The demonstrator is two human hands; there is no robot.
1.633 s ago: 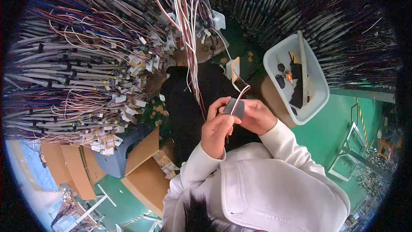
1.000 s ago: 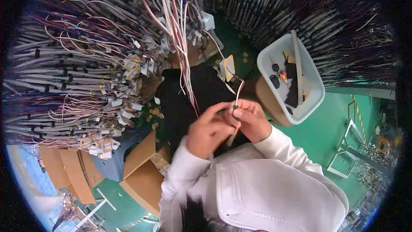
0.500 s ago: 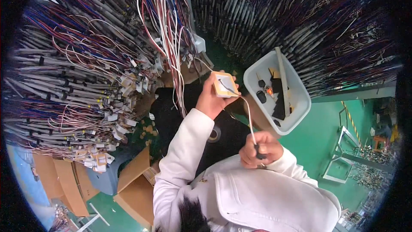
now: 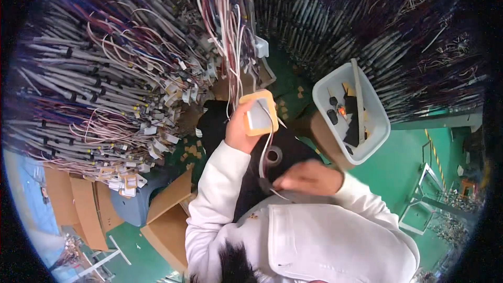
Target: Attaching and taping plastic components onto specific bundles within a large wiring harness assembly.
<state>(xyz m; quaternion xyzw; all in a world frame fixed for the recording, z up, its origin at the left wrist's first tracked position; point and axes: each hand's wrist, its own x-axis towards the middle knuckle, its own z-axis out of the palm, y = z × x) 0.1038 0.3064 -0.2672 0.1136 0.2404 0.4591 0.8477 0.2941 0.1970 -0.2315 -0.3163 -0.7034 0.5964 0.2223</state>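
Note:
My left hand (image 4: 238, 132) grips a small square box-like piece (image 4: 254, 131) with an orange-yellow rim and a whitish inside, tilted toward me. A white cable (image 4: 261, 161) hangs from its lower edge over my dark-clothed lap. A short black sleeve or plug (image 4: 265, 184) is on the cable's lower part, and a thin pale end sticks out beyond it. My right hand (image 4: 312, 178) is smeared by motion. Its fingertips are right beside the black part, and whether they pinch it does not show.
To the right stands a pale grey bin (image 4: 381, 135) holding black-handled tools and a long strip. A tape roll (image 4: 273, 155) lies on my lap. Hanging cable bundles (image 4: 230, 26) crowd the front and left. An open cardboard box (image 4: 167, 233) sits at lower left.
My right hand has moved left toward my middle, and the cable, stretched to the right before, now hangs down. My left hand has shifted slightly left and turned the box-like piece.

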